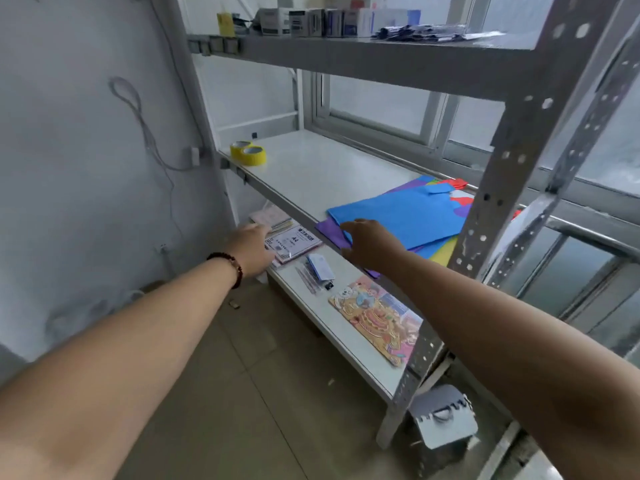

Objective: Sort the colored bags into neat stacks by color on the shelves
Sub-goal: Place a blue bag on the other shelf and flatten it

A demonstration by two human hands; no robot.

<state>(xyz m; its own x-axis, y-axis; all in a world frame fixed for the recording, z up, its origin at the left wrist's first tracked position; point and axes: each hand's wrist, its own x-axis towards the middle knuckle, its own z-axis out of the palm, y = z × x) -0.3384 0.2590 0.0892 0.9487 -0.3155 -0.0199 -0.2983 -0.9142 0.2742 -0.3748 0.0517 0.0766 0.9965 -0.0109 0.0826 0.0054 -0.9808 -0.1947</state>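
Note:
A mixed pile of flat colored bags lies on the right part of the middle shelf (311, 168). A blue bag (401, 216) is on top. Under it show a purple bag (330, 230), a yellow bag (443, 254) and a red bag (455, 183) at the back. My right hand (372, 242) hovers at the pile's near left corner, fingers spread, thumb by the purple edge, holding nothing. My left hand (251, 249), with a bead bracelet on the wrist, reaches forward in front of the lower shelf, its fingers apart and nothing in it.
Two yellow tape rolls (249, 153) sit at the middle shelf's left end. The lower shelf (346, 341) holds paper packs (291, 242), small cards and a colorful printed sheet (377, 317). Boxes (311, 22) line the top shelf. A perforated metal upright (491, 188) stands in front on the right.

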